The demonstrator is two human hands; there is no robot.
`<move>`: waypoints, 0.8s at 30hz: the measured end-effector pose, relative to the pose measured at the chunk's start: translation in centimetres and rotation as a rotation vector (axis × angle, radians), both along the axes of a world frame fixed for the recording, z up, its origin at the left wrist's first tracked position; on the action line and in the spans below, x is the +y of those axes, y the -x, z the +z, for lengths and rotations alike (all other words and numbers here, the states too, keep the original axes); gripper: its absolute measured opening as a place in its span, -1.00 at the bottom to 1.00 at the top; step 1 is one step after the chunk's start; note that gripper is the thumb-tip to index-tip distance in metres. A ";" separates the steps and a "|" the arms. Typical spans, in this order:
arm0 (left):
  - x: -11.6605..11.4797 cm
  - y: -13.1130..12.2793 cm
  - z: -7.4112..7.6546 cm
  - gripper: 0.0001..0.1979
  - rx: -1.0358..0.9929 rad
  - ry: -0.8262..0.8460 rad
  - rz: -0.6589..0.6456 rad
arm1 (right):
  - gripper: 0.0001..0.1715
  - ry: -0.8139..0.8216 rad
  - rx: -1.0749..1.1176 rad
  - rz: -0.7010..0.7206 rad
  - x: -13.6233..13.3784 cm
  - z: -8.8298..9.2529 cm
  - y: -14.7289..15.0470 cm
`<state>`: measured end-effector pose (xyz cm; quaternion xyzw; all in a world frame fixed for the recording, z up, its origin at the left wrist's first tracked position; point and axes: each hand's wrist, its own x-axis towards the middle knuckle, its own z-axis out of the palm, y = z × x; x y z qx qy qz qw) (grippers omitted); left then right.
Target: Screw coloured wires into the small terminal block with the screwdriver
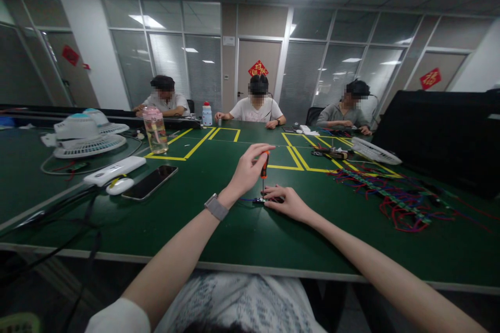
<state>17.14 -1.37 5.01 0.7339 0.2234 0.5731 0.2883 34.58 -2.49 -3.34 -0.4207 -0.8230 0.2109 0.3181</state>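
Head view: I find the left hand closed round a screwdriver, upright, its tip at a small part on the table. The right hand lies at the part; whether it grips, I cannot tell. Driving appears unfinished. The right-hand door sign seemingly reads 福; no brand legible.
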 end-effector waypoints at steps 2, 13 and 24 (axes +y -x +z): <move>0.0 -0.1 0.1 -0.71 -0.015 0.065 -0.087 | -0.69 0.002 0.000 -0.002 0.0 0.0 0.0; -0.6 0.0 0.3 -0.74 0.120 -0.228 0.156 | -0.70 -0.004 0.005 -0.004 -0.1 0.0 0.0; -0.5 0.0 0.0 -0.79 0.137 -0.206 0.285 | -0.68 -0.009 0.006 0.000 -0.2 0.1 0.1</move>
